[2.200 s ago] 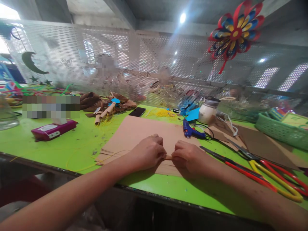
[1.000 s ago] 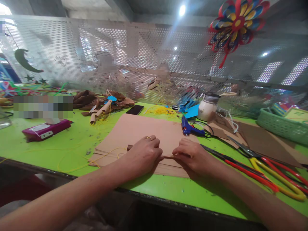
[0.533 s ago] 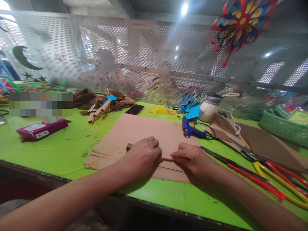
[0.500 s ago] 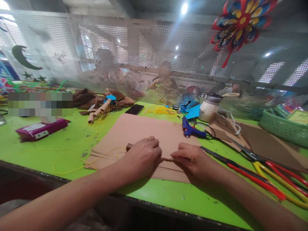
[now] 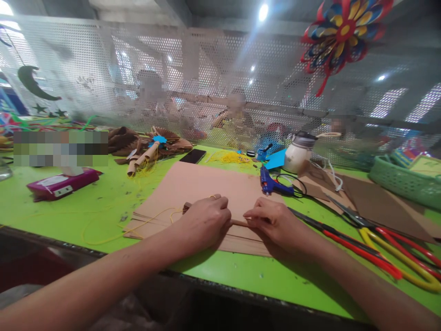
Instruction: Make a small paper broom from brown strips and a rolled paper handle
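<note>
My left hand (image 5: 208, 218) is closed around a pleated strip of brown paper (image 5: 187, 208), whose folded end sticks out on its left side. The strip's thin edge (image 5: 238, 223) crosses the gap to my right hand (image 5: 272, 220), which pinches its other end between thumb and fingers. Both hands rest low over a stack of light brown paper sheets (image 5: 206, 179). A yellow string (image 5: 148, 218) runs from beside the pleated end across the sheets and onto the green table. Most of the strip is hidden under my left fingers.
Right of the sheets lie a blue glue gun (image 5: 272, 183), two pairs of scissors (image 5: 367, 225), dark brown paper (image 5: 375, 202) and a green basket (image 5: 399, 181). Behind are a phone (image 5: 193, 156) and a white jar (image 5: 299, 154). A purple tissue pack (image 5: 65, 184) lies left.
The pleated end has tilted, so its folds now show. My right hand has shifted slightly up. Both hands keep hold of the strip; the whole view has moved slightly.
</note>
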